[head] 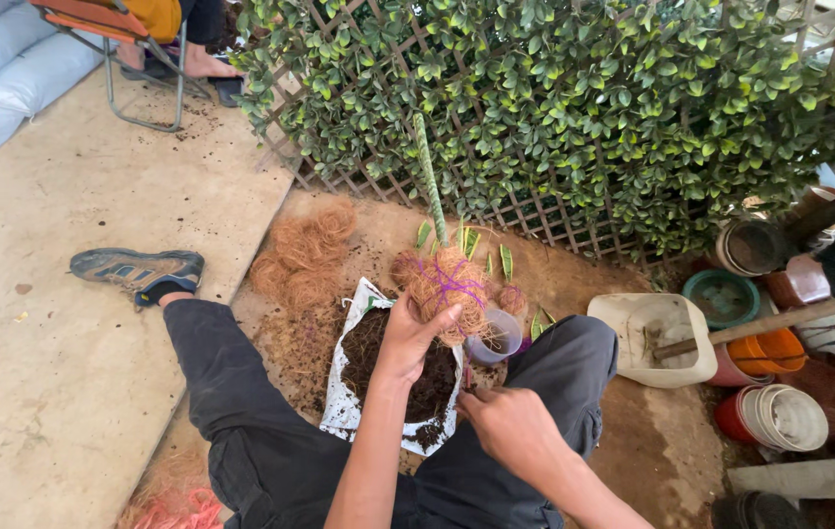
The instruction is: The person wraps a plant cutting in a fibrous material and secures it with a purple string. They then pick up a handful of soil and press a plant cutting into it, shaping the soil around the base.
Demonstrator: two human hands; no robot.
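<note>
Fibre ball (449, 286) wrapped in brown coconut husk and tied with purple string (456, 285) sits in my left hand (410, 336), fingers curled around its near side; a thin, twisted green stem (428, 176) rises from it toward the far leafy lattice screen (574, 108). Just below it, between my knees, lies a white bag of dark soil (378, 377). My right hand (513, 426) hovers near the bag's right edge, fingers drawn close together; I cannot tell if they pinch anything. A clear plastic cup (499, 336) rests right of the ball. Loose husk (305, 257) lies to the left, stacked pots (775, 411) to the right.
</note>
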